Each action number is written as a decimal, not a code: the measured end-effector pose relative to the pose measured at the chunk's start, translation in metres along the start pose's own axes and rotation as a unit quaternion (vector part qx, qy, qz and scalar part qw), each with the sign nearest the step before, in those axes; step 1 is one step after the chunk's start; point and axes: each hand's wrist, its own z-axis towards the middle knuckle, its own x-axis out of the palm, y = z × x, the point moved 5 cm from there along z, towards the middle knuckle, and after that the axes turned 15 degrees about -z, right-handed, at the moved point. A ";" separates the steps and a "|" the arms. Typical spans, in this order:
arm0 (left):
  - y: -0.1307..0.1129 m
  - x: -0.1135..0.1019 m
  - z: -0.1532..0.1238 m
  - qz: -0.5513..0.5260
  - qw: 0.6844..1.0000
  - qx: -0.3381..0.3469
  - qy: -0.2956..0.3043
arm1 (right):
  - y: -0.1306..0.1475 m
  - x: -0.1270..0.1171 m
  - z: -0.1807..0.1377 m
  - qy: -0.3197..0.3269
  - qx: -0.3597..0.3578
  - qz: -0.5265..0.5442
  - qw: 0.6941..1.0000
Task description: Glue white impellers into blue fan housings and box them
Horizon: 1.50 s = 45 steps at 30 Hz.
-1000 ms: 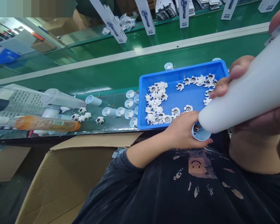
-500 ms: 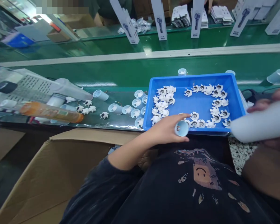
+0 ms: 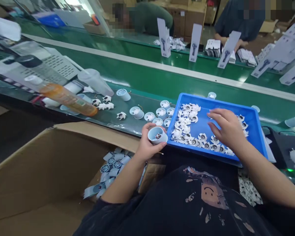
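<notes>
Looks like smooth, glossy plastic on the light-blue cylinder [image 3: 163, 137] and the blue tray [image 3: 203, 126], like matt white plastic on the fan wheels [image 3: 183, 122]. Gleams on the green worktop [image 3: 137, 73]. Reads as dull cardboard on the brown box [image 3: 51, 170], matt cloth on the dark shirt [image 3: 174, 203], smooth card on the white cartons [image 3: 194, 42].
</notes>
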 end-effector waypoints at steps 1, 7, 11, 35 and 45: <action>0.000 0.004 0.000 -0.001 1.000 -0.009 0.005 | 0.003 0.010 0.019 0.030 0.006 -0.031 0.999; -0.014 0.011 -0.012 0.064 0.997 -0.021 0.035 | 0.004 0.071 0.105 0.208 0.036 -0.155 0.965; -0.014 -0.001 -0.022 0.062 0.994 -0.079 0.045 | 0.000 0.084 0.114 0.252 0.046 -0.175 0.951; -0.019 0.030 -0.015 0.187 0.964 -0.058 0.182 | 0.054 0.025 -0.001 0.148 0.049 0.462 0.873; -0.041 0.090 -0.007 0.371 0.870 0.152 0.286 | 0.077 -0.022 -0.054 -0.027 0.003 0.417 0.909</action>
